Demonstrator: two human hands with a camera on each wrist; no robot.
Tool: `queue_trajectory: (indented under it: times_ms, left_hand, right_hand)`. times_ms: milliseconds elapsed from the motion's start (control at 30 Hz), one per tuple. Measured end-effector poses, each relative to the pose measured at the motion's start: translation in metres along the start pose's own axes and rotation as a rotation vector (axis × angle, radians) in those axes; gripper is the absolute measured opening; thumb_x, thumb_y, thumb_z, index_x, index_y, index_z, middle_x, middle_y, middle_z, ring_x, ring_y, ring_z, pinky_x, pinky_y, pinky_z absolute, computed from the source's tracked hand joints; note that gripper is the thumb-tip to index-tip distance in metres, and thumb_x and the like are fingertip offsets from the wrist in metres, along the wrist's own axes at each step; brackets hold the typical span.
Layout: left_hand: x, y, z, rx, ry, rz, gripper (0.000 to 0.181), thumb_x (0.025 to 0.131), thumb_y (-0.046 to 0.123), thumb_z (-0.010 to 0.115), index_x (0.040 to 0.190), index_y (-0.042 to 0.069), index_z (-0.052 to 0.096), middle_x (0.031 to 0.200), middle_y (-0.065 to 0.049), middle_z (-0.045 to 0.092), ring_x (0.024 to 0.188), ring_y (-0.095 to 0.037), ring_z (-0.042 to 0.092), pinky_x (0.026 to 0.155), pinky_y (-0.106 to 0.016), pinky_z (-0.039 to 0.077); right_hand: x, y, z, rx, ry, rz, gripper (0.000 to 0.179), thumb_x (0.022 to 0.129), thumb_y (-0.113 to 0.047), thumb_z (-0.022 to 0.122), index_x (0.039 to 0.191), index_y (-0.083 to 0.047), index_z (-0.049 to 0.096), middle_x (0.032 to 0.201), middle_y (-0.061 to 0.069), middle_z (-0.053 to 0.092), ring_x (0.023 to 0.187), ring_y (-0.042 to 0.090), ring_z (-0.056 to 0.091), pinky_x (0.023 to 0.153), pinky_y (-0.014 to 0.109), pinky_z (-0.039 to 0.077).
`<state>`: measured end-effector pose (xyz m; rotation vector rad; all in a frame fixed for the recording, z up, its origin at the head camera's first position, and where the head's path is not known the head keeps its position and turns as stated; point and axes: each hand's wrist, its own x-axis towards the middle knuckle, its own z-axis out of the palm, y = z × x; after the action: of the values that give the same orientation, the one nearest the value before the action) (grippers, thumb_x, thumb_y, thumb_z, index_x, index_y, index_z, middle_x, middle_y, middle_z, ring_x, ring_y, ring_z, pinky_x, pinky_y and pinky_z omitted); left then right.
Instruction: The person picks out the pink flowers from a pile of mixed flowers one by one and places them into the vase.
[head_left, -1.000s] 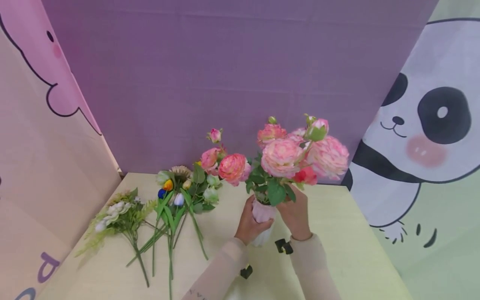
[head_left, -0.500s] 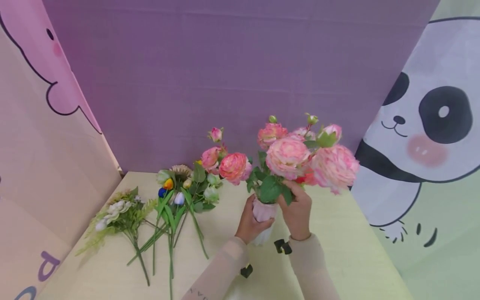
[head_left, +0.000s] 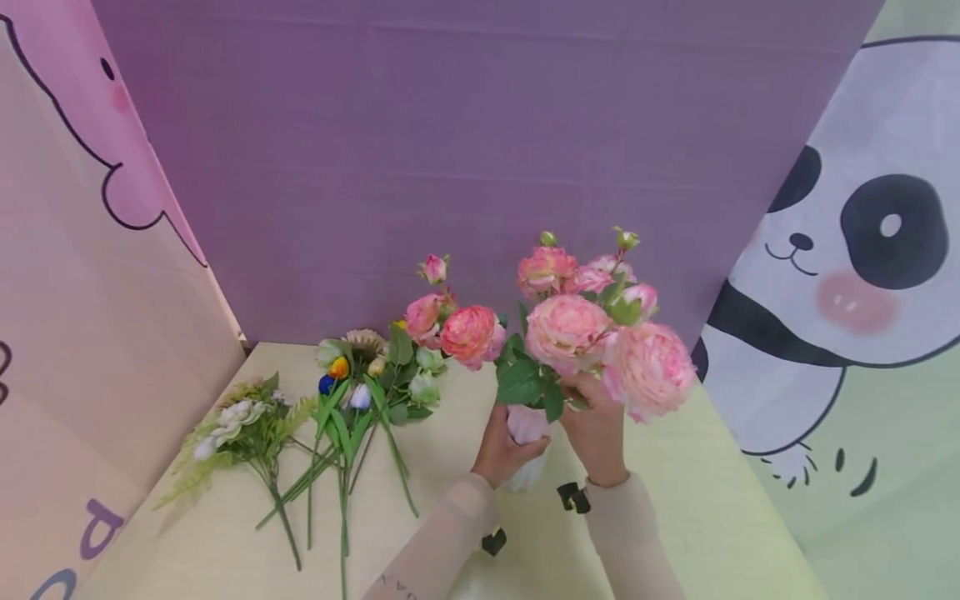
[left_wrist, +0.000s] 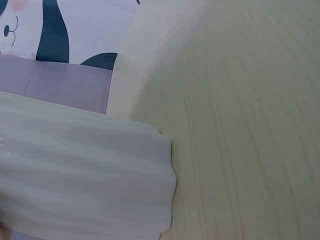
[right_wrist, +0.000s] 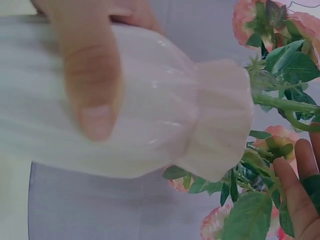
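Note:
A white fluted vase (head_left: 527, 427) with a frilled rim stands on the table, holding artificial pink peonies (head_left: 567, 331). My left hand (head_left: 501, 450) grips its side; the thumb lies across the vase in the right wrist view. At the right of the rim, my right hand (head_left: 597, 432) holds the stem of the nearest large peony (head_left: 652, 367), its fingertips partly hidden by leaves and blooms. The right wrist view has green stems (right_wrist: 285, 104) entering the vase mouth and my right fingers (right_wrist: 290, 190) among the leaves. The left wrist view shows the vase's lower part (left_wrist: 85, 170).
Left on the table (head_left: 720, 500) lie loose artificial flowers: a white-flowered spray (head_left: 240, 421), a white tulip (head_left: 361, 397), a blue bloom (head_left: 327, 384) and pale green blooms (head_left: 424, 388). A purple backdrop (head_left: 480, 150) rises behind; a panda-printed sheet (head_left: 862, 275) hangs at right.
The large peony at the right swung rightward, then came back left and lower, with leaves and bud shifting too. My right hand moved slightly with it. The left hand kept its grip on the vase.

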<state>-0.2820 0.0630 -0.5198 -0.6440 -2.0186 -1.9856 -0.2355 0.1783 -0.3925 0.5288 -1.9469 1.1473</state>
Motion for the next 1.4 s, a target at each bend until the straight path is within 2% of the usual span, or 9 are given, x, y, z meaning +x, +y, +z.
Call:
queue_trajectory:
  times_ms: [100, 200, 467, 700, 800, 933, 1100, 1267, 1400]
  left_hand:
    - [-0.001, 0.001, 0.0, 0.004, -0.013, -0.006, 0.079, 0.073, 0.009, 0.08, 0.137, 0.02, 0.034, 0.121, -0.004, 0.055, 0.106, -0.018, 0.054, 0.095, -0.036, 0.046]
    - [-0.002, 0.002, -0.001, 0.006, -0.021, -0.018, 0.078, 0.073, 0.007, 0.08, 0.137, 0.018, 0.036, 0.126, -0.003, 0.053, 0.113, -0.019, 0.052, 0.1, -0.039, 0.042]
    - [-0.001, 0.006, -0.004, 0.05, -0.02, -0.04, 0.077, 0.074, 0.012, 0.079, 0.137, 0.012, 0.036, 0.127, -0.006, 0.054, 0.115, -0.021, 0.052, 0.101, -0.04, 0.042]
    - [0.001, 0.005, -0.005, 0.032, -0.014, 0.004, 0.089, 0.07, 0.004, 0.08, 0.142, 0.014, 0.029, 0.137, -0.008, 0.047, 0.121, -0.024, 0.049, 0.105, -0.042, 0.038]
    - [0.001, 0.004, -0.004, 0.04, -0.007, 0.003, 0.091, 0.069, 0.005, 0.08, 0.143, 0.015, 0.029, 0.137, -0.008, 0.047, 0.12, -0.024, 0.049, 0.104, -0.043, 0.038]
    - [0.0, 0.004, -0.004, 0.06, 0.003, -0.019, 0.089, 0.069, 0.008, 0.081, 0.141, 0.013, 0.029, 0.132, -0.009, 0.05, 0.116, -0.024, 0.051, 0.101, -0.043, 0.04]
    - [0.0, 0.005, -0.003, 0.066, 0.006, -0.037, 0.084, 0.072, 0.013, 0.081, 0.139, 0.01, 0.03, 0.129, -0.01, 0.05, 0.114, -0.026, 0.051, 0.1, -0.044, 0.042]
    - [-0.001, 0.004, -0.002, 0.06, 0.004, -0.029, 0.084, 0.071, 0.011, 0.081, 0.139, 0.011, 0.031, 0.129, -0.009, 0.05, 0.114, -0.026, 0.05, 0.1, -0.044, 0.041]
    - [-0.002, 0.007, -0.003, 0.033, -0.017, -0.055, 0.087, 0.07, 0.003, 0.079, 0.141, 0.01, 0.029, 0.133, -0.012, 0.048, 0.118, -0.027, 0.049, 0.102, -0.045, 0.039]
  right_hand:
    - [-0.003, 0.002, -0.001, -0.111, -0.034, -0.023, 0.023, 0.065, 0.012, 0.074, 0.086, 0.005, 0.068, 0.08, 0.018, 0.068, 0.073, 0.029, 0.065, 0.071, 0.032, 0.056]
    - [-0.003, 0.003, 0.0, -0.186, -0.07, -0.035, 0.024, 0.067, 0.006, 0.076, 0.09, 0.004, 0.069, 0.085, 0.018, 0.069, 0.078, 0.033, 0.065, 0.072, 0.043, 0.053]
    - [-0.001, 0.007, 0.001, -0.32, -0.087, -0.216, 0.029, 0.066, 0.001, 0.077, 0.094, 0.002, 0.068, 0.087, 0.017, 0.065, 0.084, 0.032, 0.059, 0.076, 0.046, 0.049]
    - [-0.005, 0.012, 0.0, -0.249, -0.173, -0.134, 0.037, 0.068, 0.005, 0.077, 0.102, 0.005, 0.064, 0.086, 0.017, 0.065, 0.081, 0.031, 0.061, 0.076, 0.047, 0.05]
    - [-0.006, 0.013, 0.0, -0.195, -0.198, -0.103, 0.041, 0.067, 0.008, 0.077, 0.106, 0.007, 0.064, 0.094, 0.021, 0.066, 0.089, 0.036, 0.062, 0.083, 0.051, 0.049]
    - [-0.006, 0.016, 0.002, -0.203, -0.188, -0.121, 0.035, 0.067, 0.005, 0.078, 0.1, 0.007, 0.067, 0.096, 0.023, 0.067, 0.093, 0.039, 0.061, 0.085, 0.051, 0.048]
    - [-0.008, 0.016, 0.004, -0.255, -0.173, -0.174, 0.028, 0.064, 0.005, 0.079, 0.091, 0.005, 0.069, 0.087, 0.019, 0.066, 0.085, 0.035, 0.06, 0.083, 0.049, 0.047]
    - [-0.015, 0.016, 0.004, -0.232, -0.187, -0.12, 0.026, 0.066, 0.008, 0.077, 0.09, 0.004, 0.069, 0.089, 0.018, 0.067, 0.088, 0.035, 0.061, 0.083, 0.049, 0.048]
    - [-0.023, 0.018, 0.004, -0.245, -0.151, -0.086, 0.03, 0.068, 0.004, 0.077, 0.097, 0.006, 0.068, 0.095, 0.022, 0.067, 0.093, 0.037, 0.061, 0.084, 0.049, 0.048]
